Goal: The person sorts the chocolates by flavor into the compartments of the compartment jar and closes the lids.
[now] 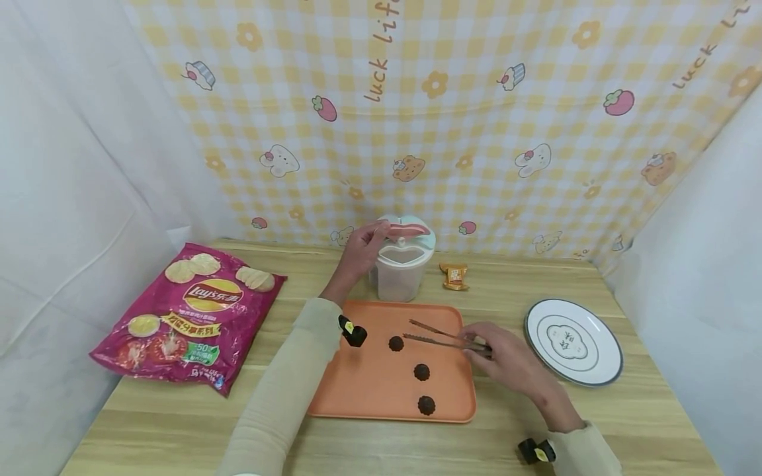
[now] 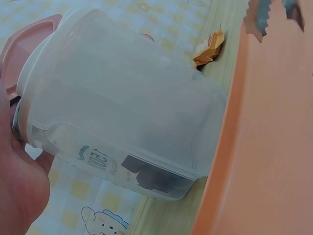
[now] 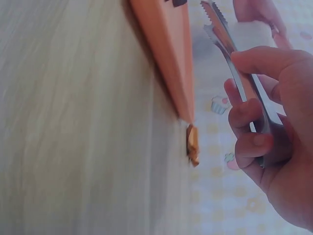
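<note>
At the back of the tray stands a translucent storage container [image 1: 400, 281]. Its lid has a raised pink flap [image 1: 407, 230] over an opening. My left hand [image 1: 364, 251] pinches the flap at its left end. Dark pieces [image 2: 155, 178] show through the container's wall, low down. My right hand [image 1: 506, 357] grips metal tongs [image 3: 247, 83] with toothed tips. The tips are apart over the tray, with nothing between them. Below the tips lies a dark brown chocolate-like piece [image 1: 395, 343]. Two similar pieces, one mid-tray [image 1: 421, 372] and one near the front [image 1: 426, 405], lie on the orange tray [image 1: 363, 396].
A magenta chip bag [image 1: 196, 317] lies on the left of the wooden table [image 1: 381, 449]. An orange-wrapped snack [image 1: 454, 276] sits right of the container. At the right is a white plate [image 1: 601, 344] with a dark rim. A checked cloth [image 1: 381, 132] hangs behind.
</note>
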Action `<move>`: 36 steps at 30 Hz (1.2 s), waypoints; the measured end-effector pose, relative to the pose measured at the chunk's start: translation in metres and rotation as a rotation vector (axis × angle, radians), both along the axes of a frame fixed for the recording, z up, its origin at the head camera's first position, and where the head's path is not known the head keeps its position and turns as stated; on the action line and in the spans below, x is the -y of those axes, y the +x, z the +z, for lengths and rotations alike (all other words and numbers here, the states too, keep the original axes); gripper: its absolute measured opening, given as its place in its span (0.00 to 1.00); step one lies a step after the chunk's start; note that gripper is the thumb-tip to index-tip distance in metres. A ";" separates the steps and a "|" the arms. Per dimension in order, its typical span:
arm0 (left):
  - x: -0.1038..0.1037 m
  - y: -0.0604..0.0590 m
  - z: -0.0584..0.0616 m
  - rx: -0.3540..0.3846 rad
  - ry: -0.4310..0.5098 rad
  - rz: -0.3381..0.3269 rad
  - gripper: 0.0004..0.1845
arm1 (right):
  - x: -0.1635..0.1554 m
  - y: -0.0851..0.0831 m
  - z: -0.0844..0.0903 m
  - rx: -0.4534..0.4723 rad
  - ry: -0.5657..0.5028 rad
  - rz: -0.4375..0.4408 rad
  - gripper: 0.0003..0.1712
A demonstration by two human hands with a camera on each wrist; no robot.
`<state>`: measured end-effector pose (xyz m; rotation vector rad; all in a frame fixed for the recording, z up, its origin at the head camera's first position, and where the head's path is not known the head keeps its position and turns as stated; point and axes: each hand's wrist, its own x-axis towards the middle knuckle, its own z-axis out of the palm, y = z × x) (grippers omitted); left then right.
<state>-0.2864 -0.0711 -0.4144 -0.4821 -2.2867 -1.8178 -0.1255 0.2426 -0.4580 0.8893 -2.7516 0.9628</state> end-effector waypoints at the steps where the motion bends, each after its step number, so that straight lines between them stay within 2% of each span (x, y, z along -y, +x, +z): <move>1: 0.000 0.000 0.000 0.001 0.000 0.001 0.24 | 0.002 0.001 0.002 -0.006 0.003 0.006 0.16; 13: 0.000 0.000 -0.001 -0.001 0.008 -0.001 0.24 | 0.015 0.003 0.005 -0.134 -0.027 0.102 0.17; 18: -0.001 0.000 0.000 -0.007 0.008 -0.008 0.24 | 0.019 0.003 0.004 -0.098 -0.033 0.103 0.17; 26: -0.001 -0.001 -0.002 -0.011 0.023 -0.007 0.24 | 0.019 0.001 0.005 0.009 0.039 0.084 0.17; 36: -0.001 -0.002 -0.001 -0.014 0.024 -0.005 0.24 | 0.018 -0.002 0.005 -0.003 0.076 0.133 0.17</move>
